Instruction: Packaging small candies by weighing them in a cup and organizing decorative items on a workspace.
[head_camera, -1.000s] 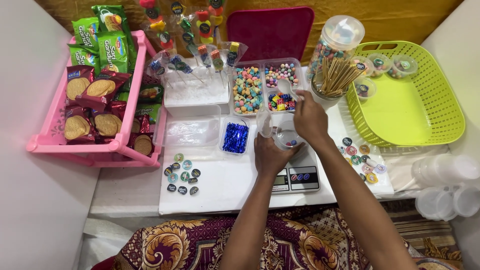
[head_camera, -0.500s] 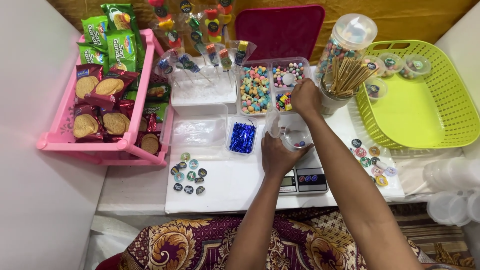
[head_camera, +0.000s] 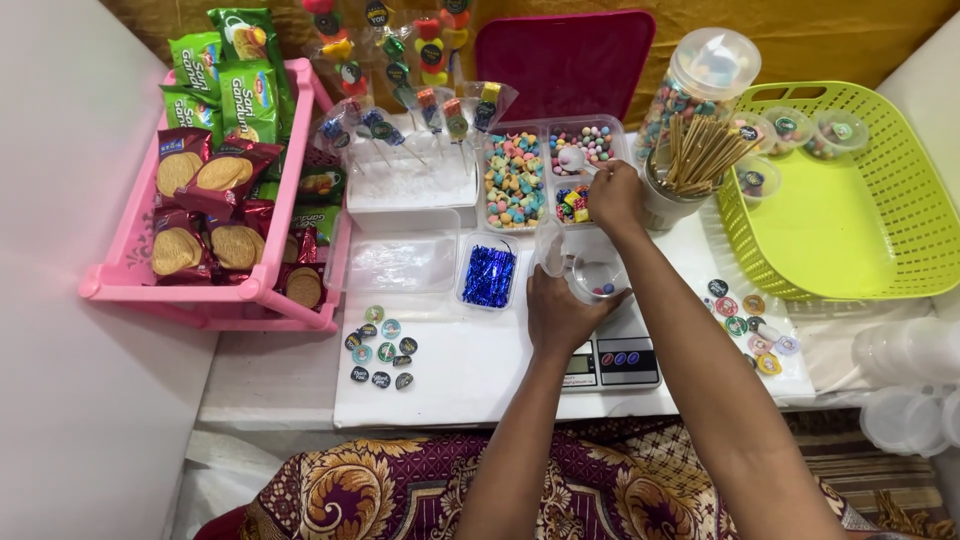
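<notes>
My left hand (head_camera: 562, 312) grips a small clear plastic cup (head_camera: 592, 274) that stands on a digital kitchen scale (head_camera: 612, 357); a few coloured candies lie in the cup. My right hand (head_camera: 615, 197) reaches over a divided clear candy tray (head_camera: 545, 180) and holds a small white spoon (head_camera: 574, 158) above the compartment with small round candies. The tray's other sections hold pastel marshmallow-like sweets and bright cube candies.
A pink crate (head_camera: 190, 285) of biscuit packets sits left. Wrapped lollipops (head_camera: 420, 90), a tub of blue foil ties (head_camera: 489, 274), round stickers (head_camera: 382, 346), a cup of wooden sticks (head_camera: 700, 160), a candy jar (head_camera: 700, 80) and a green basket (head_camera: 850, 200) with filled cups surround the scale.
My right hand has moved from the cup on the scale up to the candy tray with the spoon. My left hand stays on the cup.
</notes>
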